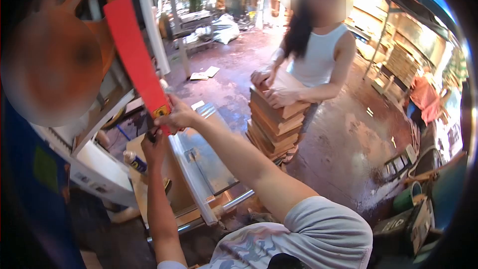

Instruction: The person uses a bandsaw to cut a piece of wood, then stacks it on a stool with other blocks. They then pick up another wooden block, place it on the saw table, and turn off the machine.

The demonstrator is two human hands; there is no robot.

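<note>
A long red blade guard (pixel 133 52) with a yellow warning label slants down from an orange-wheeled machine that looks like a bandsaw. My right hand (pixel 178 115) is closed around the guard's lower end, near the label. Just below it, my left hand (pixel 155 145) is raised with its fingers closed at a small dark part under the guard; what they grip is mostly hidden. The machine's metal table (pixel 201 154) with a rail lies under my right forearm. A spray can (pixel 134 161) lies tilted on the wooden board (pixel 172 197) beside my left forearm.
A co-worker in a white sleeveless top (pixel 318 55) leans both hands on a tall stack of wooden boards (pixel 279 114) ahead. A green bucket (pixel 408 195) and dark box stand at right. An orange cloth (pixel 424 98) and stacked wood (pixel 402 65) are farther back.
</note>
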